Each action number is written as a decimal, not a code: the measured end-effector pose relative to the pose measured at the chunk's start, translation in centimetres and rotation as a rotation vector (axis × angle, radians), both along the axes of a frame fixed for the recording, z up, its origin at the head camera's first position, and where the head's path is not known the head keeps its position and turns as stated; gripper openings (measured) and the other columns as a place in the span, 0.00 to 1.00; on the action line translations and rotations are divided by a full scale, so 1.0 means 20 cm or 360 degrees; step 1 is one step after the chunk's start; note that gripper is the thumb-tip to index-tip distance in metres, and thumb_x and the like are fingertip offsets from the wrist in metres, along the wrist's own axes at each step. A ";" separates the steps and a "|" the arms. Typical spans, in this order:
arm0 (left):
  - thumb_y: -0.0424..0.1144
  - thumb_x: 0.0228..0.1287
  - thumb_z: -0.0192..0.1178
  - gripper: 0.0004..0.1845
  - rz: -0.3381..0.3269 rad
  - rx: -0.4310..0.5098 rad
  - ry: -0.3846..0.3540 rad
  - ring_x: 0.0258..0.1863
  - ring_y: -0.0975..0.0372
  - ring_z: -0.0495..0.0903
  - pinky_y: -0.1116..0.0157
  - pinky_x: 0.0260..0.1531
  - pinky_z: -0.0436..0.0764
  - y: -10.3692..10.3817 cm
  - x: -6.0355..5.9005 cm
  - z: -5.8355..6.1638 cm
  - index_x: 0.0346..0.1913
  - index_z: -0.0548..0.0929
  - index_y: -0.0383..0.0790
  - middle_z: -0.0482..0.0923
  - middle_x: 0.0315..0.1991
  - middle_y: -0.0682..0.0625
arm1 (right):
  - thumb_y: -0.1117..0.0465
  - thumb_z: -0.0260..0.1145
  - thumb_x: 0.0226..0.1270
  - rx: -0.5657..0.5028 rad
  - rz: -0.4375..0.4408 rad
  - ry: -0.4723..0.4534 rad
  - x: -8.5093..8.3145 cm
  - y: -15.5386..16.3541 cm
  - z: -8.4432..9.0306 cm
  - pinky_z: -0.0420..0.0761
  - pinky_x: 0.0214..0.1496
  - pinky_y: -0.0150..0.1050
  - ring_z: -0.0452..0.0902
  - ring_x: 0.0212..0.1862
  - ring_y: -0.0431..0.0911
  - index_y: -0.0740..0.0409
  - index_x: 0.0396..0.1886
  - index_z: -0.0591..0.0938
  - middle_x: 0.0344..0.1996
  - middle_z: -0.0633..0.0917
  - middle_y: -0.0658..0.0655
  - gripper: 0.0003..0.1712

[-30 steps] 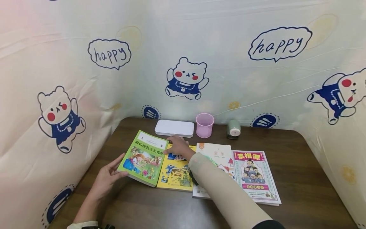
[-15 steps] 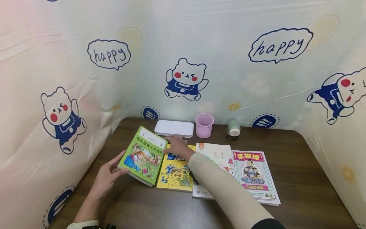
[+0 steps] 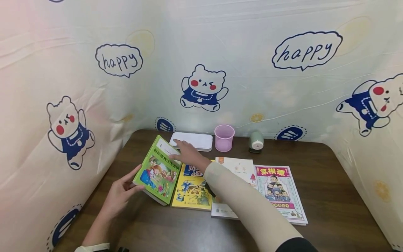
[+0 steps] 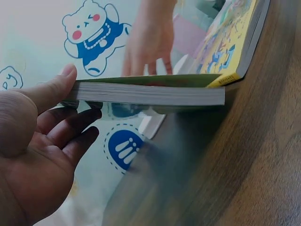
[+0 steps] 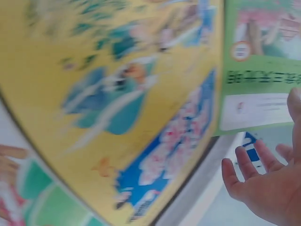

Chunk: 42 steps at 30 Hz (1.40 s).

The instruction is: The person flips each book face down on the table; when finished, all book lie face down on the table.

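Observation:
The green book [image 3: 160, 171] is raised along its left side, its right edge low beside the yellow book [image 3: 193, 190]. My left hand [image 3: 118, 194] pinches its lower left corner, thumb on the cover and fingers underneath; the left wrist view shows its page block [image 4: 150, 94] edge-on. My right hand [image 3: 190, 154] is over the green book's top end, fingers spread and loosely bent. In the right wrist view the right thumb overlaps the white band of the cover, and the other fingers [image 5: 261, 157] extend beyond the top edge.
A white book [image 3: 221, 210] and a pink-bordered book [image 3: 280, 190] lie right of the yellow one. Along the back of the wooden table [image 3: 176, 231] stand a white flat case [image 3: 198, 141], a pink cup [image 3: 224, 139] and a green pencil sharpener [image 3: 256, 140]. A printed curtain [image 3: 252, 70] hangs behind.
The green book's left side has risen and its cover has tilted more steeply to the right. My right hand has moved up and left, its fingers spreading off the book's top right corner.

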<state>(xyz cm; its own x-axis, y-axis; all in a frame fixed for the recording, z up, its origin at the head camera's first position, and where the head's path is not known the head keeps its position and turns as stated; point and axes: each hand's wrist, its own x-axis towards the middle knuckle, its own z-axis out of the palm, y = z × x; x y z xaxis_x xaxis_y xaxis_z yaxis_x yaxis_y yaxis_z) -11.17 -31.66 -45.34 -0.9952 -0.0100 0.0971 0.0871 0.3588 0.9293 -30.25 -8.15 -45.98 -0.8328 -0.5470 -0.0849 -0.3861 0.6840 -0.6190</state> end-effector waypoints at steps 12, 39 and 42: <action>0.29 0.66 0.69 0.37 -0.0085 -0.0060 0.0118 0.41 0.66 0.86 0.65 0.39 0.88 0.08 0.03 0.03 0.77 0.70 0.42 0.79 0.62 0.31 | 0.33 0.59 0.74 -0.0344 -0.0011 -0.0015 0.03 -0.07 0.12 0.68 0.76 0.52 0.61 0.78 0.52 0.47 0.85 0.54 0.80 0.63 0.56 0.49; 0.21 0.57 0.71 0.38 -0.0195 -0.0429 0.0487 0.63 0.77 0.74 0.76 0.50 0.81 0.10 0.12 0.12 0.72 0.76 0.40 0.72 0.71 0.40 | 0.41 0.69 0.70 -0.0746 0.0035 -0.0359 0.08 -0.09 0.20 0.77 0.69 0.50 0.73 0.71 0.52 0.52 0.82 0.58 0.74 0.69 0.60 0.49; 0.22 0.54 0.73 0.38 -0.0197 -0.0532 0.0536 0.65 0.78 0.71 0.79 0.55 0.76 0.11 0.12 0.13 0.71 0.78 0.41 0.73 0.70 0.42 | 0.44 0.70 0.71 -0.0796 0.0065 -0.0412 0.08 -0.08 0.19 0.78 0.69 0.50 0.74 0.70 0.52 0.51 0.81 0.58 0.74 0.69 0.60 0.47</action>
<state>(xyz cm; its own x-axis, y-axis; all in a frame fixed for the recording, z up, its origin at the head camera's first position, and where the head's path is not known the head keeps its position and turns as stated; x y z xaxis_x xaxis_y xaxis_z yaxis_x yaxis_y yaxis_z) -8.71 -29.49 -42.82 -0.8997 0.1929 0.3915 0.4238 0.6008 0.6778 -28.73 -9.71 -42.11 -0.7967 -0.6044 -0.0058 -0.1983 0.2705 -0.9421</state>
